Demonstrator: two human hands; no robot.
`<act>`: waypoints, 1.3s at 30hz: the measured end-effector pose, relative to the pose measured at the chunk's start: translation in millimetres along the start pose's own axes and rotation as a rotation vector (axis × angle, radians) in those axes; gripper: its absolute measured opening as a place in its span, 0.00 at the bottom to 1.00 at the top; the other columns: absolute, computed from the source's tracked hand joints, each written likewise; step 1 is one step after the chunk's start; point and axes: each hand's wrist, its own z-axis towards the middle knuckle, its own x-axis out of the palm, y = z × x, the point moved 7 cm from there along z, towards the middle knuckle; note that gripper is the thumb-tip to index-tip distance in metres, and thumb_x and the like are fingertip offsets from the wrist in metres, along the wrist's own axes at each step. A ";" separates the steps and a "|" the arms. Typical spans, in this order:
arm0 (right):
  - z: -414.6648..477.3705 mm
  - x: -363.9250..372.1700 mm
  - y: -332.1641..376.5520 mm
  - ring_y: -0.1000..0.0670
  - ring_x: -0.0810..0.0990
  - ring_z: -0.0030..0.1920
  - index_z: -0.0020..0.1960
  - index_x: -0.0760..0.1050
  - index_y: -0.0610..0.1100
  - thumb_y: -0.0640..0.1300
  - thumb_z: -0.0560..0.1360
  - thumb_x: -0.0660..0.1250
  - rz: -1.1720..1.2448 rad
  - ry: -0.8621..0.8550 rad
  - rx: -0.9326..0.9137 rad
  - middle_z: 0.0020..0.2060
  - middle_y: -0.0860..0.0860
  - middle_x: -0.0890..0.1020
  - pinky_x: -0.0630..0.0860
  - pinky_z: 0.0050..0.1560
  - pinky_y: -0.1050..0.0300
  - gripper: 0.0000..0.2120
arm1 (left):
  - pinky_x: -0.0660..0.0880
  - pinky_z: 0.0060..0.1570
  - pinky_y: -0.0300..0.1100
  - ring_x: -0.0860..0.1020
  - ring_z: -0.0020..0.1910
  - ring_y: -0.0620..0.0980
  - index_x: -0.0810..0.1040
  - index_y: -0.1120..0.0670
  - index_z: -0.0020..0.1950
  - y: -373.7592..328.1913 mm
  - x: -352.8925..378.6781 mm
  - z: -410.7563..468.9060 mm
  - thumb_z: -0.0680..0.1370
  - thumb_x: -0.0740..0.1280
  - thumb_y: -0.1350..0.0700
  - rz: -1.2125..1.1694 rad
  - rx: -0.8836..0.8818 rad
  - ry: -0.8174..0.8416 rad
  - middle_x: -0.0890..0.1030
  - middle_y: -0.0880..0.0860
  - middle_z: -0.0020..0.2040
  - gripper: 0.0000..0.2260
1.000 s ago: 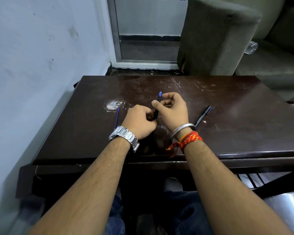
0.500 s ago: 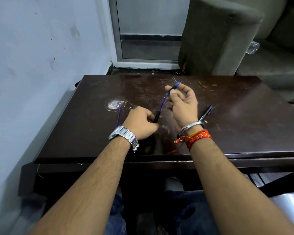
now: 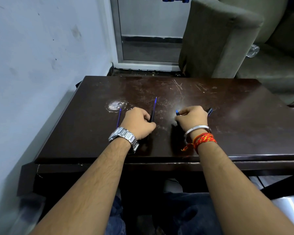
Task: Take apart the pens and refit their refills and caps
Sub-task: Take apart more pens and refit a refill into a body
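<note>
My left hand is closed around a black pen barrel, out of whose far end a thin blue refill sticks. My right hand rests low on the table to the right, its fingers pinched on a small blue pen tip piece. A second, loose blue refill lies on the table just left of my left hand. Behind my right hand lies a black pen, mostly hidden by the hand.
The dark wooden table has a white scuffed patch beyond the loose refill. A pale wall runs along the left side. A grey-green sofa stands beyond the table's far right, and a door frame behind it.
My right hand has come away from the barrel with the blue tip piece and dropped to the table on the right. The refill now stands straight out of the barrel in my left hand.
</note>
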 end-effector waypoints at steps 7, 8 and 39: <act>-6.6 16.4 18.8 0.44 0.82 0.46 0.44 0.85 0.37 0.40 0.70 0.73 -0.271 0.117 -0.114 0.41 0.42 0.85 0.79 0.49 0.56 0.06 | 0.66 0.27 0.23 0.79 0.31 0.39 0.77 0.48 0.33 -2.1 -0.2 -1.9 0.69 0.75 0.56 -0.006 0.015 -0.016 0.82 0.46 0.29 0.09; -6.8 17.7 19.8 0.43 0.82 0.47 0.45 0.84 0.37 0.40 0.71 0.72 -0.302 0.115 -0.122 0.42 0.41 0.85 0.80 0.51 0.53 0.07 | 0.66 0.26 0.22 0.78 0.30 0.37 0.76 0.47 0.32 -2.5 -0.1 -2.2 0.68 0.75 0.56 -0.007 0.020 -0.019 0.80 0.45 0.28 0.09; -21.0 1.1 38.9 0.51 0.81 0.32 0.41 0.79 0.45 0.44 0.78 0.68 0.748 -0.176 -0.125 0.32 0.50 0.83 0.82 0.37 0.55 0.07 | 0.83 0.34 0.48 0.83 0.28 0.52 0.79 0.63 0.35 21.3 -34.6 -0.7 0.67 0.64 0.56 -0.194 -0.194 -0.220 0.83 0.55 0.27 0.10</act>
